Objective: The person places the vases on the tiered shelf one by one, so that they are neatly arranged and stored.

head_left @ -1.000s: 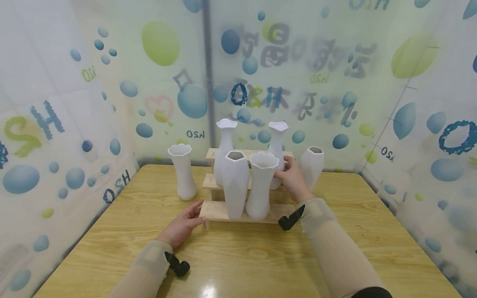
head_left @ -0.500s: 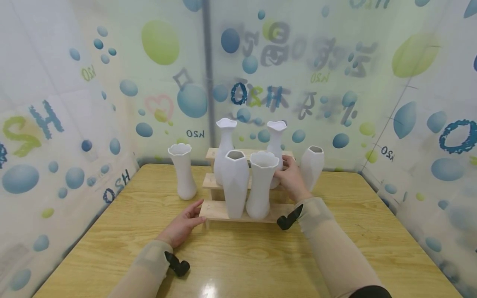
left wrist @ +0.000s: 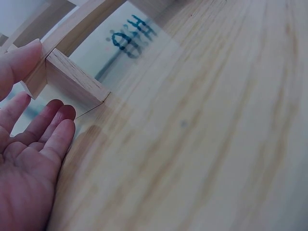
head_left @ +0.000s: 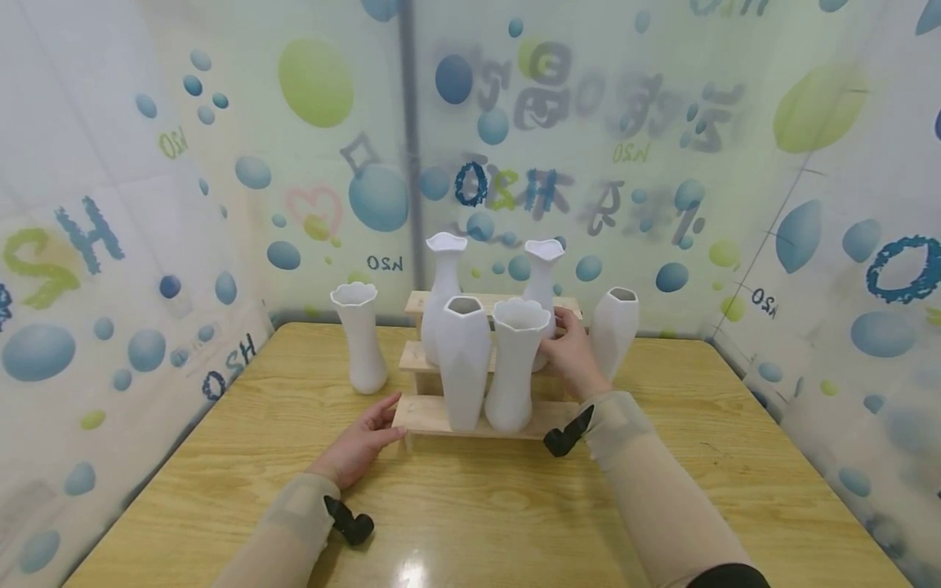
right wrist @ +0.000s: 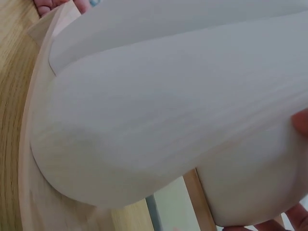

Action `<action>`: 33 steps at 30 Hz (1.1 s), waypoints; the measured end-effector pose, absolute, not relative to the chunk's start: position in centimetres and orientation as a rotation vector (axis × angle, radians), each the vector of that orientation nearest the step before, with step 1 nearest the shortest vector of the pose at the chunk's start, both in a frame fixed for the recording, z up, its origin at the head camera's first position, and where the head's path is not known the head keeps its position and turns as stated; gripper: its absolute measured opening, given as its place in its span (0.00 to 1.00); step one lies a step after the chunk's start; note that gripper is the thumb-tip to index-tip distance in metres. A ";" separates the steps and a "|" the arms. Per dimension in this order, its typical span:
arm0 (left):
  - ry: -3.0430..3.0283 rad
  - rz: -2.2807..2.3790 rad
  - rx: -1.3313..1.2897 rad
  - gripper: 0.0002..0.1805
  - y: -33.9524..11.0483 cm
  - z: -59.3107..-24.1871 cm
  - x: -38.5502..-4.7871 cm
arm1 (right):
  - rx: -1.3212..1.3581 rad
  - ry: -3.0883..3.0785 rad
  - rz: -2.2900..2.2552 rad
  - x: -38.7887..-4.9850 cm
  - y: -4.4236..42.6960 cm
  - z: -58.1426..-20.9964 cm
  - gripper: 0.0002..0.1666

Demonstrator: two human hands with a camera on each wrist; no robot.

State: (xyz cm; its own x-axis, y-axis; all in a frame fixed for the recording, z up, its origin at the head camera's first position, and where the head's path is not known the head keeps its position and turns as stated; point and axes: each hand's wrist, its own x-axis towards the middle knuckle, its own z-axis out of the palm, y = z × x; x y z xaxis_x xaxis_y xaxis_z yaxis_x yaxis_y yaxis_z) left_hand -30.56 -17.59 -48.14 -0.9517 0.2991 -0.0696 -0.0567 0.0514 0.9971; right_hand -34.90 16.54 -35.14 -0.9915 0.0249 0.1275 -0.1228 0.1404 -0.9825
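A three-step wooden stand [head_left: 426, 416] bears several white vases. My left hand [head_left: 358, 447] pinches the left end of its lowest step between thumb and fingers. In the left wrist view the thumb [left wrist: 21, 62] touches the board's edge, with the other fingers beside the stand's leg. My right hand [head_left: 577, 355] grips the lower body of a flared-rim vase [head_left: 541, 278] at the right of the middle step. Part of that vase is hidden behind a scalloped vase [head_left: 518, 359] on the lowest step. Left of these are a faceted vase [head_left: 465, 367] and another flared-rim vase [head_left: 444, 286].
Another scalloped vase [head_left: 360, 339] stands on the wooden table [head_left: 470, 523] left of the stand. A faceted vase [head_left: 616, 327] is to the right, close behind my right hand. A patterned curtain [head_left: 316, 204] encloses the table at the back and sides.
My right hand and the flared-rim vase it grips have shifted slightly left. My left hand keeps its place at the stand.
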 end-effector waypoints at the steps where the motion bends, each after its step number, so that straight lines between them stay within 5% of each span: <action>1: 2.075 1.981 0.252 0.41 -17.6 -48.1 -30.6 | 0.091 -2.289 1.982 -34.9 16.5 -35.2 0.40; 20: 2.062 1.989 0.231 0.42 -17.5 -48.3 -30.6 | 0.218 -2.337 1.984 -33.7 18.4 -35.6 0.37; 33: 2.056 2.001 0.237 0.42 -17.6 -48.3 -30.6 | -0.094 -2.218 1.712 -33.1 23.0 -37.5 0.38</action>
